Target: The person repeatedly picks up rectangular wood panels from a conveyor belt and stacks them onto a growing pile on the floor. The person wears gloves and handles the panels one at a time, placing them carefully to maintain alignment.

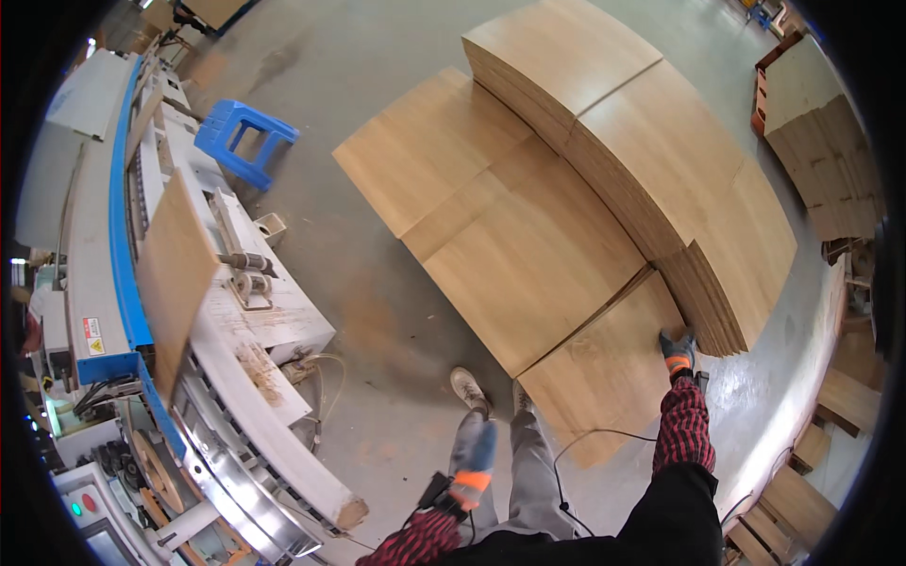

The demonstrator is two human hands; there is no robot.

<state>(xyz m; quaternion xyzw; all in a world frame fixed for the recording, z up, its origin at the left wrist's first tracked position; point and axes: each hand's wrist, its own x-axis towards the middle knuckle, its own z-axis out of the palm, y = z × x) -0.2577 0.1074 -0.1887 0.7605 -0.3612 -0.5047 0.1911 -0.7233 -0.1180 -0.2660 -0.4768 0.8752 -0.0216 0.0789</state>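
Observation:
My right hand (677, 351), in a dark glove with an orange band, is at the right edge of a wood-grain panel (604, 377). It appears to grip that edge, though its fingertips are partly hidden. The panel is the nearest one on a low stack of wood-grain panels (528, 245), and a dark gap parts it from the panel beyond. Close behind my right hand rises a taller stack of similar panels (698, 141). My left hand (475, 462), gloved alike, hangs in front of my legs, away from the panels. Motion smears its fingers.
On the left runs a long machine (123, 283) with a blue rail, and a panel (179, 274) leans up on it. A blue plastic stool (245, 141) stands beside the machine. Another panel stack (821, 151) is at the far right. A black cable (559, 472) loops near my legs.

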